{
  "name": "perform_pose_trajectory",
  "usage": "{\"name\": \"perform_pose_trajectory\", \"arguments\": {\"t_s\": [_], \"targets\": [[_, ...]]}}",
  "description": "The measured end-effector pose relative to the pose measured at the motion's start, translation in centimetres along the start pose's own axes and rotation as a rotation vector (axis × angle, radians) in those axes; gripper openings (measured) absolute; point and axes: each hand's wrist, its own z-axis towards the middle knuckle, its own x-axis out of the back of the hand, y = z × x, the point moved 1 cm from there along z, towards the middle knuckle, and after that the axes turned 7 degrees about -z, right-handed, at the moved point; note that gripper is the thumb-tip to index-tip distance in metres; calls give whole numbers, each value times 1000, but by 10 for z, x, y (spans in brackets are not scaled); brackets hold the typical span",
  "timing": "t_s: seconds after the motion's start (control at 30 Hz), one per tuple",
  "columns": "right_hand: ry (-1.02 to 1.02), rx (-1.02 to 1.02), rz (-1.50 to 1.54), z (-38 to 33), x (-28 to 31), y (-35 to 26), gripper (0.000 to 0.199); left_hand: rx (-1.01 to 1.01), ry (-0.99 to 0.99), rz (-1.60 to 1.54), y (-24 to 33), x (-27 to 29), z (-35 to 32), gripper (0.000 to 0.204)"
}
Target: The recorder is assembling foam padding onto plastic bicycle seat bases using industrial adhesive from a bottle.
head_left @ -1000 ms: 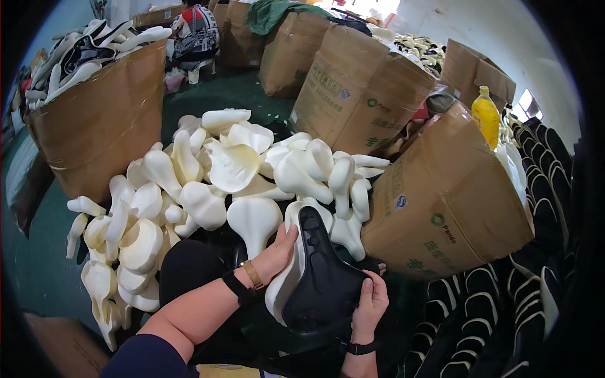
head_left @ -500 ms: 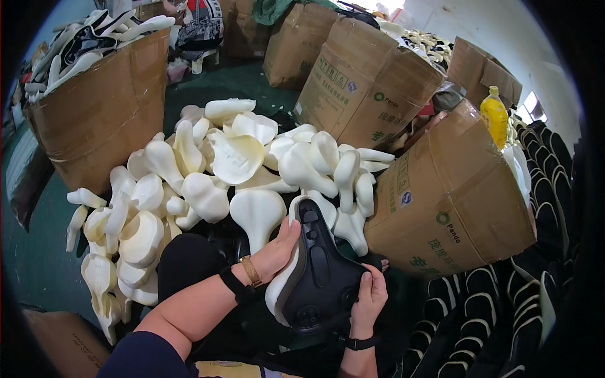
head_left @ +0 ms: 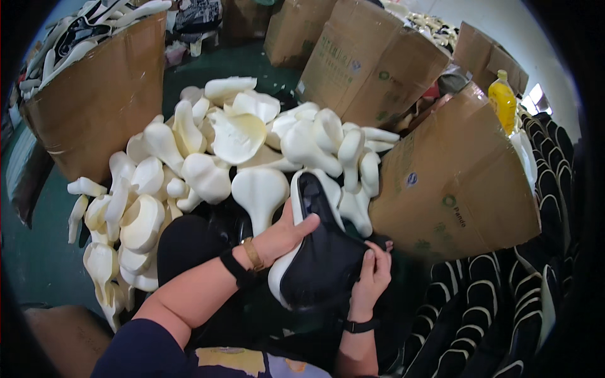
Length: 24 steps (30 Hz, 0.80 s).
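A bicycle saddle pad (head_left: 282,277) of white foam, lined with black, stands tilted between my hands, its narrow end pointing away. My left hand (head_left: 285,238) is closed around its left edge, the thumb lying over the black face. My right hand (head_left: 372,277) pinches the edge of the black layer (head_left: 324,264) at the right side. This black face looks smooth and slightly blurred. What the fingers do behind the pad is hidden. Just beyond lies a heap of bare white foam saddle pads (head_left: 258,189).
Cardboard boxes stand at the left (head_left: 101,101), at the back (head_left: 368,63) and close on the right (head_left: 454,183). A yellow bottle (head_left: 502,101) is behind the right box. Rows of stacked black saddle pieces with pale rims (head_left: 476,309) lie at the lower right.
The moulded black underside with round fittings showed before; now a smooth black face shows. My left thumb has moved from the foam edge onto the black. The whole view has shifted slightly.
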Motion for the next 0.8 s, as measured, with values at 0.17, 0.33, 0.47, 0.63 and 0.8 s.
{"name": "perform_pose_trajectory", "arguments": {"t_s": [0.17,0.33,0.47,0.63,0.8], "targets": [[5,-65,-6,4,-6,-8,17,-14,-3,11,-2,9,8,88],[40,27,-52,4,-14,-4,17,5,-53,-196,-3,12,12,85],[38,-40,8,6,-21,7,18,30,-32,-245,-8,19,16,75],[-279,-332,368,12,-14,22,47,-17,40,-175,-10,20,17,47],[-371,-536,494,-7,-15,34,41,4,57,-134,-11,18,15,51]]}}
